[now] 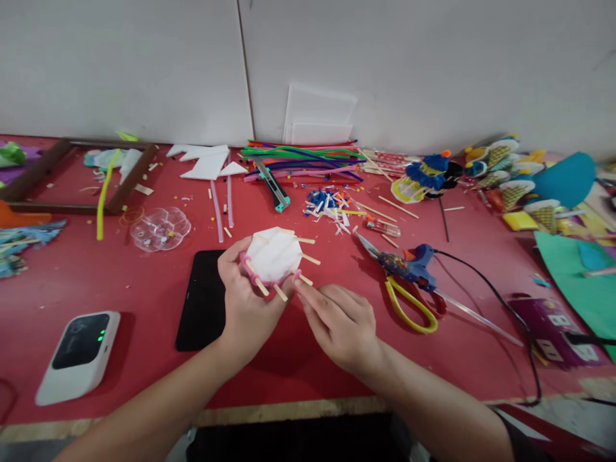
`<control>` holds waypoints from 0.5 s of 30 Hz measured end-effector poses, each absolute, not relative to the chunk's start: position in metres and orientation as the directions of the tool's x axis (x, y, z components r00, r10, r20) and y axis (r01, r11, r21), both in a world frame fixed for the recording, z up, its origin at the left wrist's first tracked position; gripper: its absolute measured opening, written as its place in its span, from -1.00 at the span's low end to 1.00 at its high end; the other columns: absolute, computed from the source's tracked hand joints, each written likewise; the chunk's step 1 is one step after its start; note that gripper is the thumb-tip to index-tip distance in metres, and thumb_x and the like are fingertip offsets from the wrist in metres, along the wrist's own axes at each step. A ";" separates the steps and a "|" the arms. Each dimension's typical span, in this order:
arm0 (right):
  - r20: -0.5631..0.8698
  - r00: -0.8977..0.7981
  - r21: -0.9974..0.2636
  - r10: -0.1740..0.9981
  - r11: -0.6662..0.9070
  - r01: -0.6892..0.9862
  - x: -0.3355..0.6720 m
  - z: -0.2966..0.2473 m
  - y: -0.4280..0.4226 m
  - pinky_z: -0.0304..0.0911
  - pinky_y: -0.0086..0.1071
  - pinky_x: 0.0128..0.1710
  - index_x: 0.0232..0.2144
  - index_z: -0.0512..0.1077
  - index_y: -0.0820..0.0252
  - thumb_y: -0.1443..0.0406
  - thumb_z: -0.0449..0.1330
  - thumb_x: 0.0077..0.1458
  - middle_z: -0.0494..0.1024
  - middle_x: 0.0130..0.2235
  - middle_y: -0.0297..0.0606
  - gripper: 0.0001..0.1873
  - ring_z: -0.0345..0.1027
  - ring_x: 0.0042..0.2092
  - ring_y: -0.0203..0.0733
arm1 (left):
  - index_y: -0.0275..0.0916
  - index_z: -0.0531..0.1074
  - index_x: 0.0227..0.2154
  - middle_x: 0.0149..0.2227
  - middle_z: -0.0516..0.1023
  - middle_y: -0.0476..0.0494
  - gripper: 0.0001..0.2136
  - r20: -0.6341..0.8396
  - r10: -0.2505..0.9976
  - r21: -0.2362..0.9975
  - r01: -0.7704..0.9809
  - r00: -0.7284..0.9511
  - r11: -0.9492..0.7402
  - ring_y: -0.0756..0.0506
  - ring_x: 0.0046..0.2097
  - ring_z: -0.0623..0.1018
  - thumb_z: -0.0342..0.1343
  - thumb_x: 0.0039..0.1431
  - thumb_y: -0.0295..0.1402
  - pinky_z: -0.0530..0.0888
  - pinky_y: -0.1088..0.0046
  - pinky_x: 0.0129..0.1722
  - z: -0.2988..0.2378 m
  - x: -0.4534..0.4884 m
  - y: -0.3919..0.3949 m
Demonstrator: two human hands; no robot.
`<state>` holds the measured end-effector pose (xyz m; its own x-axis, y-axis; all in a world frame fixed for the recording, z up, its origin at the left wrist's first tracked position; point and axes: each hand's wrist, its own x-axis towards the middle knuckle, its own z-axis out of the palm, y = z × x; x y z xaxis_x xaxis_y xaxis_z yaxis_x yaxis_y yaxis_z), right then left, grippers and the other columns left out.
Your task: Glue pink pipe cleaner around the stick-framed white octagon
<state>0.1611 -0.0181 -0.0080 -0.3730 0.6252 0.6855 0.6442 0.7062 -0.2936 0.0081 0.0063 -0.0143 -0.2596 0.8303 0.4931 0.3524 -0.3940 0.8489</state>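
Centrally, the white disc (276, 256) is gripped by the left hand (245, 314), its pink strand (297, 275) pinched by the right hand (344, 321) at four o'clock. From the disc, the phone (199, 308) at eight is partly covered; at three, scissors (395, 307) are crossed by a glue gun (423, 262).

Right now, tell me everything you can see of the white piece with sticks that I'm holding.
The white piece is roughly round with a smooth-looking face, perhaps paper or foam. Pale, wood-like sticks jut from its edge, and a fuzzy pink strand follows the near edge, seemingly wound around some sticks. It is held above the red table. The left hand grips its left and near side; the right hand touches the strand at the near right.
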 end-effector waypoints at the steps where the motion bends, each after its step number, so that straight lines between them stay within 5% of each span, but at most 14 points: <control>1: 0.686 -0.374 -0.300 0.624 0.711 0.636 0.161 -0.008 -0.018 0.31 -0.40 -0.42 -0.07 0.49 0.45 0.46 0.07 0.27 0.51 -0.50 -0.26 -0.74 0.36 -0.47 -0.27 | -0.17 0.21 -0.05 0.00 0.35 -0.21 -0.36 0.441 0.858 0.883 0.295 -0.263 -0.364 -0.17 -0.04 0.58 0.42 -0.19 -0.45 0.60 0.26 -0.11 -0.013 0.008 0.006; 8: 0.646 -0.381 -0.336 0.661 0.695 0.636 0.162 -0.014 -0.015 0.30 -0.39 -0.47 -0.04 0.49 0.41 0.44 0.03 0.29 0.50 -0.52 -0.29 -0.71 0.33 -0.51 -0.27 | -0.16 0.20 -0.03 -0.04 0.50 -0.19 -0.42 -0.011 0.983 0.994 -0.110 -0.186 -0.010 -0.15 -0.08 0.61 0.35 -0.11 -0.41 0.58 0.23 -0.07 -0.012 0.009 0.005; 12: 0.636 -0.355 -0.390 0.685 0.682 0.618 0.162 -0.015 -0.014 0.37 -0.40 -0.39 -0.04 0.48 0.32 0.42 0.06 0.28 0.58 -0.42 -0.25 -0.73 0.41 -0.44 -0.28 | -0.16 0.21 -0.03 -0.03 0.50 -0.19 -0.44 0.028 0.979 0.997 -0.068 -0.200 -0.042 -0.16 -0.06 0.61 0.35 -0.08 -0.38 0.58 0.21 -0.07 -0.013 0.008 0.005; 15: 0.664 -0.286 -0.446 0.691 0.673 0.590 0.161 -0.013 -0.014 0.44 -0.35 -0.25 -0.12 0.50 0.24 0.42 0.13 0.24 0.62 -0.33 -0.21 -0.80 0.47 -0.31 -0.23 | -0.14 0.22 -0.03 0.00 0.46 -0.21 -0.40 0.230 0.938 0.971 0.128 -0.260 -0.203 -0.18 -0.03 0.59 0.39 -0.12 -0.36 0.60 0.22 -0.11 -0.014 0.007 0.006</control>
<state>0.1606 -0.0139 -0.0135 -0.2858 0.6907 0.6643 0.5896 0.6732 -0.4464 0.0068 0.0059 -0.0142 -0.2600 0.9378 0.2303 0.1284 -0.2028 0.9708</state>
